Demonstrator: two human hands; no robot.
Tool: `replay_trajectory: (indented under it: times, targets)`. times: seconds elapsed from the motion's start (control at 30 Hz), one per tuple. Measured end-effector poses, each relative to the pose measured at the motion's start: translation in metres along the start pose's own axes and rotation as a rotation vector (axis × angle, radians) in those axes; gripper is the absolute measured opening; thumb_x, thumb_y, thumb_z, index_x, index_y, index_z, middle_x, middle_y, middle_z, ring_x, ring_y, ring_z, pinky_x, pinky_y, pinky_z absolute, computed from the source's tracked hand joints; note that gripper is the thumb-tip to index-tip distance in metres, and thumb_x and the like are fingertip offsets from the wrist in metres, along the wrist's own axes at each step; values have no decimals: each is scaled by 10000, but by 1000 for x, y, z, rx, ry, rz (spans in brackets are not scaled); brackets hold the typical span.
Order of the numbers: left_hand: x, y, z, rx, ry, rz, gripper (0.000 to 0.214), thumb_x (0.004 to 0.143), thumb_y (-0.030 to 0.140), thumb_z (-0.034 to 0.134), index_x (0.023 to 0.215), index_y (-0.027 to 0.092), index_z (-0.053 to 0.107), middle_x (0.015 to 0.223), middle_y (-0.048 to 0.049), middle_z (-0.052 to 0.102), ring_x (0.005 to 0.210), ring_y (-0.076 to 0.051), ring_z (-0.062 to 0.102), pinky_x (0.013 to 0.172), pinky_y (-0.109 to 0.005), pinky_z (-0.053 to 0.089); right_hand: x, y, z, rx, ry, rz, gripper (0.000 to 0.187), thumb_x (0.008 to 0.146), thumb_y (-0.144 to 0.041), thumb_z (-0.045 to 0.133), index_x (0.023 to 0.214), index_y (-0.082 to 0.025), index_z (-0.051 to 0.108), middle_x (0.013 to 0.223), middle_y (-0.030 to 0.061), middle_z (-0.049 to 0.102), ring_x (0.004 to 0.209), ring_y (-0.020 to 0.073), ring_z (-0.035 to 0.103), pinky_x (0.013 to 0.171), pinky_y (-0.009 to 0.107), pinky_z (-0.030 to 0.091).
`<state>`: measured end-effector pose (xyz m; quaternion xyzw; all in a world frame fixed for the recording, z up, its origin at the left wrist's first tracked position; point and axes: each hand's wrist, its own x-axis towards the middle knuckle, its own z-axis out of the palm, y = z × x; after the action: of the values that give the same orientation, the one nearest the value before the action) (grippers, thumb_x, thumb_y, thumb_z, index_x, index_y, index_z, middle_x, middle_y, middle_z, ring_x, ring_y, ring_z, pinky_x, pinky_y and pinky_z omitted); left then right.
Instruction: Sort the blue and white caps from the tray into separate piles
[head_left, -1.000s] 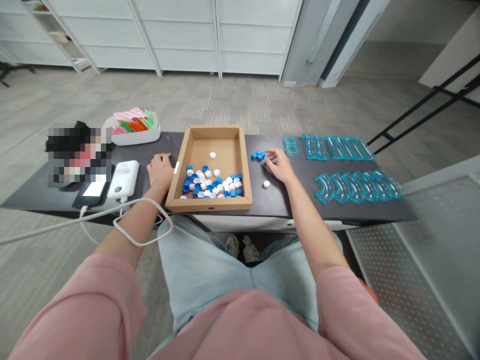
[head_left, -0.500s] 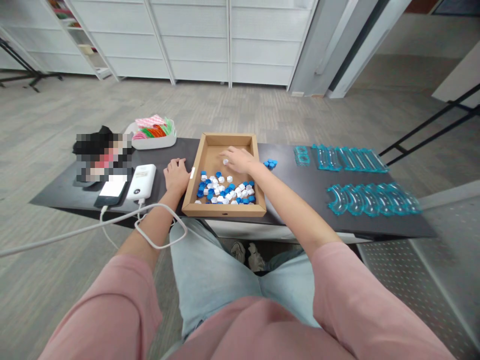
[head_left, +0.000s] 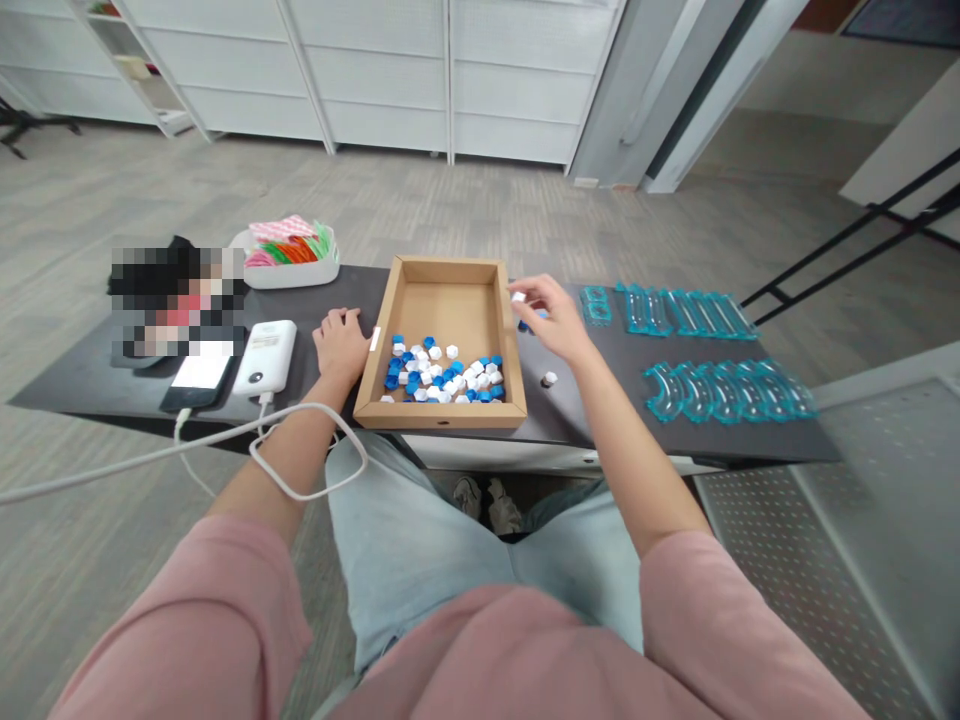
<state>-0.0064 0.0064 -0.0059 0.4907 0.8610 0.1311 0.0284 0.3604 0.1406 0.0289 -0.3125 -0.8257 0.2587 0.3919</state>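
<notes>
The right hand (head_left: 553, 315) is above the dark table (head_left: 559, 415), just beyond the right wall of the cardboard box (head_left: 405, 412), its thumb and fingers pinching a white block (head_left: 518, 297). Some blue blocks (head_left: 523, 325) lie under that hand, partly hidden by it — how many, I cannot tell. A loose white block (head_left: 550, 379) sits on the table nearer the person, well apart from the box.

The left hand (head_left: 337, 345) rests with its fingers spread on the table at the box's left side; whether it touches the wall I cannot tell. Inside the box, a heap of mixed blue and white blocks (head_left: 450, 378) fills the near half, while the far half shows bare cardboard.

Left of the left hand lie a white power bank (head_left: 266, 358) and a phone (head_left: 201, 375), with a white cable (head_left: 225, 425) looping over the left forearm. Behind them stands a white basket (head_left: 296, 277) of coloured strips. On the right — clear plastic pieces with teal edges (head_left: 731, 392), set out in rows.
</notes>
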Motion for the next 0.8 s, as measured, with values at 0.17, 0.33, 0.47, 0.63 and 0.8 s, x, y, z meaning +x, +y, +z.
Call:
replay_trajectory:
  times: [0.17, 0.33, 0.47, 0.63, 0.8]
  targets:
    - [1, -1, -1, 11, -8, -1, 686, 1125, 363, 415, 1733, 99, 592, 1761, -331, 540, 1632, -473, 513, 1340, -603, 390, -98, 28, -43, -13, 169, 253, 322, 1018, -628, 782, 1082, -312, 772, 1109, 78, 838, 1032, 331, 784, 967, 549, 690]
    - [-1, 0, -4, 19, -42, 1, 683, 1149, 335, 412, 1751, 44, 548, 1783, -341, 494, 1629, -474, 490, 1339, -601, 365, -149, 39, -43, -90, 74, 349, 305, 964, -612, 841, 968, -332, 717, 1054, 94, 872, 997, 368, 780, 963, 584, 670]
    - [-3, 2, -7, 42, -43, -11, 664, 1172, 325, 390, 1753, 43, 543, 1777, -345, 497, 1636, -470, 505, 1338, -588, 371, -152, 33, -41, -98, 10, 357, 202, 957, -478, 831, 1019, -327, 713, 1127, 89, 881, 1020, 361, 787, 1002, 568, 647]
    - [-5, 4, -6, 65, -15, -5, 636, 1179, 328, 401, 1736, 70, 566, 1744, -362, 520, 1612, -466, 541, 1305, -590, 402, -149, 23, -42, -101, -29, 360, 223, 937, -405, 835, 1122, -328, 737, 1160, 81, 871, 1077, 355, 784, 1026, 532, 640]
    - [-4, 5, -8, 35, -36, -23, 647, 1173, 291, 373, 1749, 65, 561, 1772, -352, 505, 1629, -469, 517, 1328, -586, 377, -150, 25, -42, -99, -24, 332, 385, 869, -394, 886, 1219, -333, 738, 1233, 89, 867, 1077, 365, 784, 1047, 563, 641]
